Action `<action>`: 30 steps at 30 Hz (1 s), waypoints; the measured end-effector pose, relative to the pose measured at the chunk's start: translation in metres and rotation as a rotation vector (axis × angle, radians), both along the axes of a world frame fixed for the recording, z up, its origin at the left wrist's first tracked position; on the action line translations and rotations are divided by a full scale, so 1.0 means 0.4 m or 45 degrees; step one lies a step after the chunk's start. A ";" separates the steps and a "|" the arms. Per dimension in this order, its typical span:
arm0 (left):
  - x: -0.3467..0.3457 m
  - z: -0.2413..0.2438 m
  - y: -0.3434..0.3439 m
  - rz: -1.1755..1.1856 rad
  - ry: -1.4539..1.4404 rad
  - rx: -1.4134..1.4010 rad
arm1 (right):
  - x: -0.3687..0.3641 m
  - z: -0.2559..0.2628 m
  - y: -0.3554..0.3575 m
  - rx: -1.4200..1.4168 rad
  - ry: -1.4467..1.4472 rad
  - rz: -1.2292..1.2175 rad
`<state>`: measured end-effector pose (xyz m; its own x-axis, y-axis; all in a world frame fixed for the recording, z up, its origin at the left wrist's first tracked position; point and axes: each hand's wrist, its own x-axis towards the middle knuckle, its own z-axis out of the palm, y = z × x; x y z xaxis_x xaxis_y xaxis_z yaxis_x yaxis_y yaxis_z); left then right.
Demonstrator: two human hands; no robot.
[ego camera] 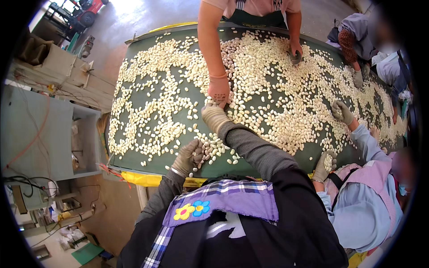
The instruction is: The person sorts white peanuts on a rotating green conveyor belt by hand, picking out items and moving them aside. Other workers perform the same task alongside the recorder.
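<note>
White beans (169,110) lie scattered and heaped over a dark green sorting table (147,97). My left hand (188,156), in a grey-beige work glove, is curled low over the near edge. Darker, pinkish beans (207,149) lie against its fingers; whether any are inside is hidden. My right hand (214,115), also gloved, reaches forward among the beans. It meets or overlaps a co-worker's pink-gloved hand (219,88) from across the table. Its fingertips are mostly hidden, so its grasp does not show.
The co-worker opposite has another gloved hand (295,53) in the beans. At my right, a person in a light blue sleeve (368,144) holds beans in one gloved hand (325,165). More people work farther right. Yellow edging (144,179) lines the near side; a red forklift (82,13) stands far left.
</note>
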<state>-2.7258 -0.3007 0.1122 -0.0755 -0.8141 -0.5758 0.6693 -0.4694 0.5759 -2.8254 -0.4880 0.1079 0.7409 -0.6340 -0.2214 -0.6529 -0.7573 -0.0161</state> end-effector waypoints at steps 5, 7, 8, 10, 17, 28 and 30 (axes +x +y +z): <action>-0.029 0.047 0.007 0.047 -0.180 0.055 | -0.038 -0.016 -0.018 0.363 -0.080 -0.148; -0.029 0.024 0.029 0.052 -0.244 0.030 | -0.061 0.037 -0.004 0.510 -0.097 -0.173; -0.029 0.013 0.031 0.107 -0.117 0.104 | -0.079 0.015 -0.002 0.462 -0.226 -0.165; -0.061 0.018 0.017 0.246 -0.051 0.249 | -0.117 -0.001 0.008 0.521 -0.383 -0.241; -0.120 0.056 -0.001 0.378 0.137 -0.005 | -0.141 0.097 0.131 0.787 -0.667 -0.068; -0.132 0.029 -0.022 0.090 -0.559 -0.386 | -0.001 0.033 -0.145 0.439 -0.067 -0.050; -0.104 -0.039 -0.020 0.288 0.360 -0.205 | 0.017 0.032 -0.146 0.473 -0.009 -0.054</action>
